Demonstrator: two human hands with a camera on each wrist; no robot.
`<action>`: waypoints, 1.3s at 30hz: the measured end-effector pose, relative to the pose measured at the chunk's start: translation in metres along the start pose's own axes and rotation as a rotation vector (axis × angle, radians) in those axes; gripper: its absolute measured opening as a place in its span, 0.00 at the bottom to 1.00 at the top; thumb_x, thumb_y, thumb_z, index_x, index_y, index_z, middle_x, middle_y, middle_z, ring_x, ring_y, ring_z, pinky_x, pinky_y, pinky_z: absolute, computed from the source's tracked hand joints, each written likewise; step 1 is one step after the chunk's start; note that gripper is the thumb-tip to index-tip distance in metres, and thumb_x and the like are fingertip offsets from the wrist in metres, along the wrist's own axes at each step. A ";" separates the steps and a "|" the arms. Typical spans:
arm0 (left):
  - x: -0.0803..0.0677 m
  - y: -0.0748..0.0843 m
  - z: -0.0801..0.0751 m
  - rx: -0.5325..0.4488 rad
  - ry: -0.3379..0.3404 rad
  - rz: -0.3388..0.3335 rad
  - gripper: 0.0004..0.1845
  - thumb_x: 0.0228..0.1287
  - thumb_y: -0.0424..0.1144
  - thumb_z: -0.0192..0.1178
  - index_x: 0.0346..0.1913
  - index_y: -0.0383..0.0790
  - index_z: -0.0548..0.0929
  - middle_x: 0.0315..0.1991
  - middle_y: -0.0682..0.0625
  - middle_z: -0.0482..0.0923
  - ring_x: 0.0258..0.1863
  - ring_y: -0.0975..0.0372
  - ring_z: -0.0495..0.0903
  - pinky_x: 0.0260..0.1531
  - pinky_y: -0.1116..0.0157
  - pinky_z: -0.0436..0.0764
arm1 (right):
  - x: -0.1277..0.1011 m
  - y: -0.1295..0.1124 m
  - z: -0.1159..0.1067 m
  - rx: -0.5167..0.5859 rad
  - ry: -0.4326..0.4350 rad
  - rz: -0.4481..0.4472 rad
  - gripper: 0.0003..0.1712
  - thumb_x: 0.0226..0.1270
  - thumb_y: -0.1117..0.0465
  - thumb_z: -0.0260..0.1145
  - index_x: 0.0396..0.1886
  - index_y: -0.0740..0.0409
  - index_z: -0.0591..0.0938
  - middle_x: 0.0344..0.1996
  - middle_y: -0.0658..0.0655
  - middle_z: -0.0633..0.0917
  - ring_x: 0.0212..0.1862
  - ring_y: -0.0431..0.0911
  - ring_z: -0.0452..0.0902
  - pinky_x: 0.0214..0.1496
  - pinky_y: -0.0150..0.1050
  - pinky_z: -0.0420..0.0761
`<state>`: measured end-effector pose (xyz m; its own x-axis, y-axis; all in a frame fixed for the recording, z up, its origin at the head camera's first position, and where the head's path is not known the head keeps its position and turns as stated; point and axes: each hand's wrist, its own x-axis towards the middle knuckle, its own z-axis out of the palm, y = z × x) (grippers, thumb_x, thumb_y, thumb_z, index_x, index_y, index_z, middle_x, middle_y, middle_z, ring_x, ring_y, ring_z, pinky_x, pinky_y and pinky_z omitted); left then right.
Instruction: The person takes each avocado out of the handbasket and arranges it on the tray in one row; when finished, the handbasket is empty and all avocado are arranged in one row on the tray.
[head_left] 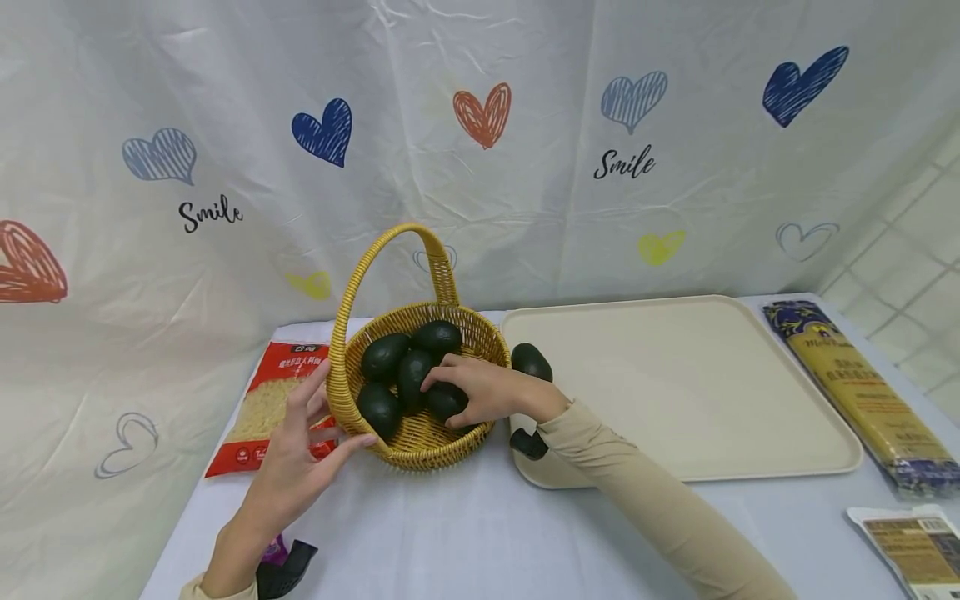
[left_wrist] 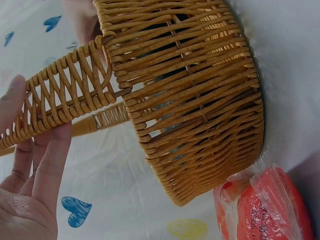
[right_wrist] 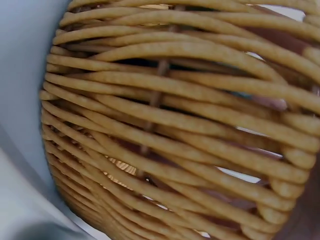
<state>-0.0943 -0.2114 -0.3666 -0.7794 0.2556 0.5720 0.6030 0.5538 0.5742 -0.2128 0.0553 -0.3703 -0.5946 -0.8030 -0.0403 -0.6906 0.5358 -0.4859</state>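
A yellow wicker basket (head_left: 427, 459) with a tall arched handle holds several dark green avocados (head_left: 385, 358). My left hand (head_left: 294, 458) grips the lower left part of the handle, near the rim; the left wrist view shows thumb and fingers on either side of the woven handle (left_wrist: 65, 90). Reaching in over the right rim, my right hand (head_left: 487, 390) has its fingers curled round an avocado (head_left: 444, 402) inside the basket. Woven basket wall (right_wrist: 165, 100) fills most of the right wrist view, hiding that grasp. Another avocado (head_left: 532, 360) lies on the tray's left end, beside the basket.
A cream tray (head_left: 675, 392) lies right of the basket, under my right forearm. A red pasta bag (head_left: 258, 404) is behind my left hand. Long yellow pasta packet (head_left: 855, 383) and a brown-white packet (head_left: 918, 550) lie at the right. A heart-printed cloth (head_left: 525, 200) hangs behind.
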 end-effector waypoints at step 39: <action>0.000 -0.001 0.001 -0.024 0.004 0.013 0.64 0.44 0.16 0.78 0.83 0.42 0.51 0.72 0.34 0.68 0.63 0.74 0.77 0.47 0.79 0.82 | -0.187 0.091 -0.058 0.383 0.475 0.223 0.38 0.63 0.66 0.79 0.72 0.56 0.76 0.67 0.59 0.77 0.59 0.55 0.73 0.45 0.38 0.89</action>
<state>-0.0956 -0.2109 -0.3681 -0.7707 0.2592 0.5821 0.6171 0.5315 0.5803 -0.1882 0.2693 -0.3569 -0.8849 -0.4330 0.1717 -0.3858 0.4748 -0.7910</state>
